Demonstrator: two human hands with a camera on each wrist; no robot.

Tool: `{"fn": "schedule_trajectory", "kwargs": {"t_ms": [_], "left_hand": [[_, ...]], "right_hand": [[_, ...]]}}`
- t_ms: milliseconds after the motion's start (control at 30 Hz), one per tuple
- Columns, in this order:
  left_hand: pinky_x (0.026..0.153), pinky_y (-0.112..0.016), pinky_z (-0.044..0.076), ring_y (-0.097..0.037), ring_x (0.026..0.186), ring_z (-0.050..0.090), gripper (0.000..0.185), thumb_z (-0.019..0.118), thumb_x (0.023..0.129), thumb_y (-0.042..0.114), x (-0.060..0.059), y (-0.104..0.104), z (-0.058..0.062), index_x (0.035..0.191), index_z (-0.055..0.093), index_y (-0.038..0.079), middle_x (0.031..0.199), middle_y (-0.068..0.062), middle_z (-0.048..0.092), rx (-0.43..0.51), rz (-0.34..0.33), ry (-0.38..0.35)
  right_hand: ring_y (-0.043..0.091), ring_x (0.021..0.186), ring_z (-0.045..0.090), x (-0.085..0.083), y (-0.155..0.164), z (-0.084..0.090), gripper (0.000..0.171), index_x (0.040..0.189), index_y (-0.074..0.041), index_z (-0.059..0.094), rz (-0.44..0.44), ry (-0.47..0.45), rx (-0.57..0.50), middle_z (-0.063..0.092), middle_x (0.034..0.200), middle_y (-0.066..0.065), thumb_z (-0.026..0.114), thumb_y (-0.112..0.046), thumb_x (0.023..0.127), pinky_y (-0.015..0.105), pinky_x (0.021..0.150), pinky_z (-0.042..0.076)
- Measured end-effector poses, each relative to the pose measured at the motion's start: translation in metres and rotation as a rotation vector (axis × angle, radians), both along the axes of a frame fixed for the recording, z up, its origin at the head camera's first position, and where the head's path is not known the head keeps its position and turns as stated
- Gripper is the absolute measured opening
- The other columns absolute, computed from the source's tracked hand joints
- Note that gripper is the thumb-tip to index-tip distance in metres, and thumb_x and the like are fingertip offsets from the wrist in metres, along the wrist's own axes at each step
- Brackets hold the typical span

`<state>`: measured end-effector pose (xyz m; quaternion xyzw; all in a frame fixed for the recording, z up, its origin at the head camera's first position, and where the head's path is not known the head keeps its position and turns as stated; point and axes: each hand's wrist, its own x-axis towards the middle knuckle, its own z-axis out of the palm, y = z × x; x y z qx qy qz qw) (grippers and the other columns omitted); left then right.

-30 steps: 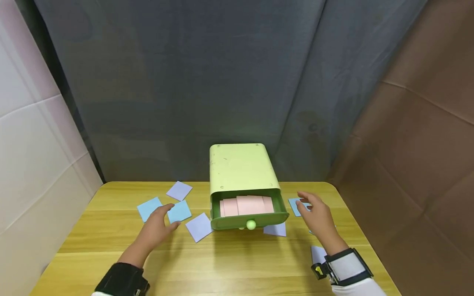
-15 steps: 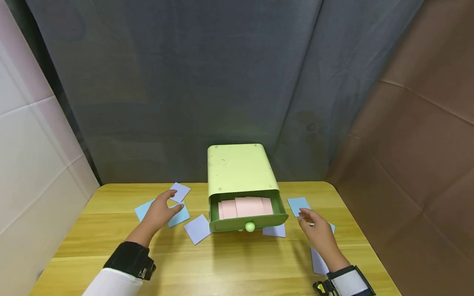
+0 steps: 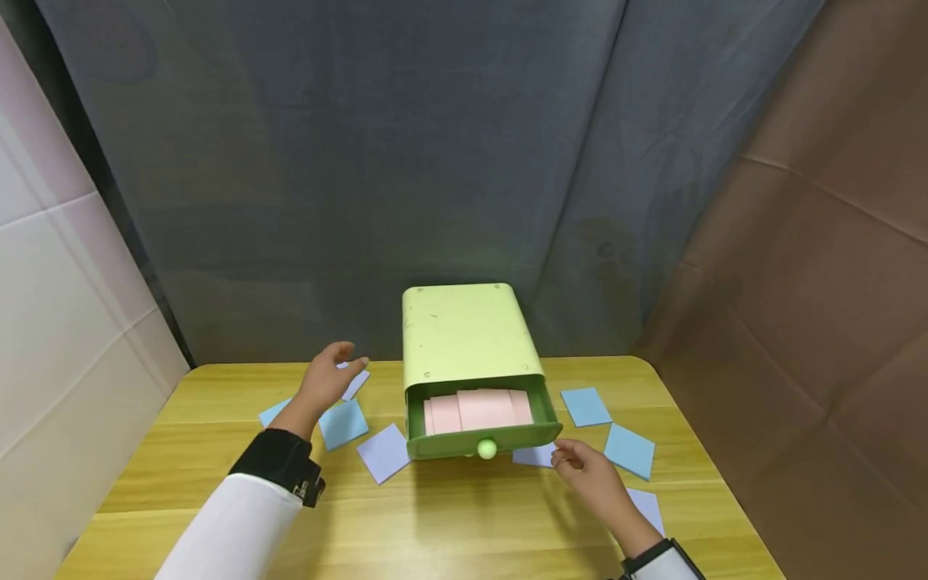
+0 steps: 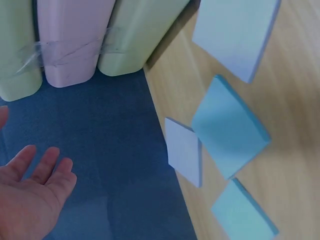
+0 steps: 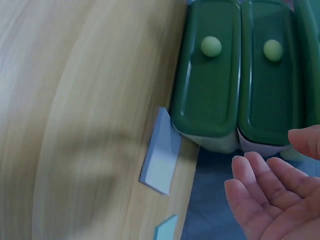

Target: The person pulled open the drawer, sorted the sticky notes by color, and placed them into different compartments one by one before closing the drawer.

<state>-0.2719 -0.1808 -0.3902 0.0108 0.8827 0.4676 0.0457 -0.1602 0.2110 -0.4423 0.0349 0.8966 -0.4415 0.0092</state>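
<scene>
We see a green drawer box at the back middle of a wooden table, its top drawer pulled out and showing pink pads stacked inside. A round knob sits on the drawer front.

Left hand: raised just left of the box, fingers relaxed and spread, holding nothing. In the left wrist view the palm is turned up and bare. Below and beside it lie a lavender note, a blue note and a second lavender note; another blue note is partly hidden by the forearm.

Right hand: low over the table at the drawer's right front corner, fingertips at the edge of a lavender note that lies half under the drawer front. We cannot tell whether they touch it. In the right wrist view the fingers are straight and loose, gripping nothing.

To the right lie two blue notes close together, and one more lavender note beside the right wrist.
</scene>
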Motion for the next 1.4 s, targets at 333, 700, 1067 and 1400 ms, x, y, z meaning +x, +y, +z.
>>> {"fn": "schedule_trajectory", "kwargs": {"t_ms": [333,700,1067,1400], "left_hand": [[0.109,-0.055,0.034,-0.042,0.137,0.031,0.063,0.046,0.101,0.038,-0.017,0.012,0.015,0.149,0.028,0.001,0.150,-0.025,0.031,0.068,0.040,-0.025],[0.111,-0.054,0.032,-0.038,0.139,0.031,0.067,0.045,0.100,0.046,-0.030,0.040,0.033,0.151,0.027,0.006,0.152,-0.020,0.031,0.140,0.042,-0.008],[0.112,-0.051,0.031,-0.037,0.140,0.030,0.067,0.047,0.100,0.042,-0.038,0.058,0.042,0.153,0.024,0.008,0.154,-0.018,0.029,0.208,0.034,-0.025],[0.115,-0.046,0.029,-0.032,0.144,0.024,0.068,0.051,0.100,0.038,-0.043,0.063,0.048,0.155,0.021,0.012,0.158,-0.014,0.024,0.255,0.022,-0.045]], "right_hand": [[0.025,0.097,0.064,0.010,-0.020,0.001,0.031,0.117,0.006,0.063,0.041,-0.023,-0.053,0.069,0.105,0.011,0.062,-0.010,0.091,0.036,0.079,0.055],[0.035,0.109,0.060,0.028,-0.044,0.017,0.047,0.124,0.008,0.060,0.261,-0.139,-0.208,0.064,0.118,0.020,0.060,-0.029,0.095,0.047,0.087,0.053],[0.029,0.100,0.066,0.036,-0.065,0.028,0.046,0.122,0.013,0.057,0.350,-0.238,-0.384,0.067,0.112,0.022,0.056,-0.026,0.097,0.043,0.085,0.056],[0.024,0.098,0.067,0.034,-0.077,0.033,0.047,0.120,0.009,0.060,0.340,-0.305,-0.535,0.069,0.108,0.013,0.049,-0.032,0.101,0.039,0.086,0.056]]}}
